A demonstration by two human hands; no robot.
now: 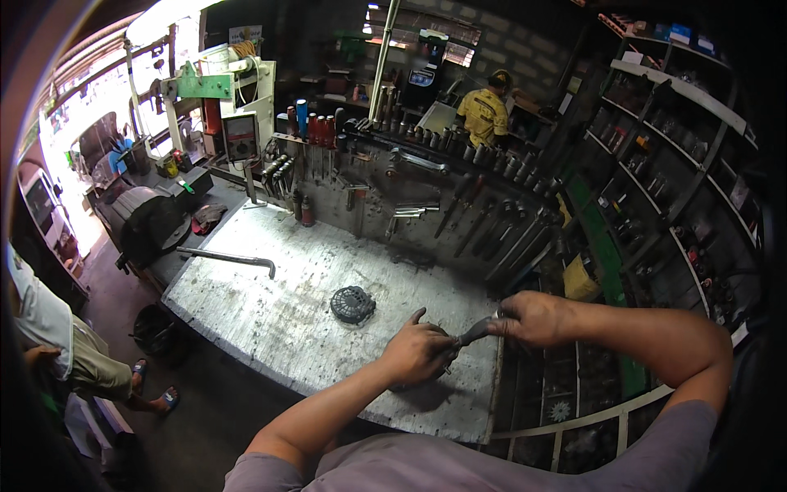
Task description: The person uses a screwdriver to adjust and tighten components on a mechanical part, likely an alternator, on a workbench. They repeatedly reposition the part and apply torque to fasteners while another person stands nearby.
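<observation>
My left hand is over the near right part of the metal-topped bench, its thumb raised and its fingers curled round a dark part. That part is mostly hidden beneath the hand, so its kind is unclear. To the right, my right hand grips a dark hand tool, whose far end meets the part at my left fingers. Whether the tool is pliers or a wrench does not show. A round black ribbed housing lies flat on the bench, beyond and left of my left hand.
An L-shaped steel bar lies at the bench's left. Behind stands a tool board with hanging wrenches and a row of sockets. A bench grinder-like machine is far left. Shelves line the right. Two people stand nearby.
</observation>
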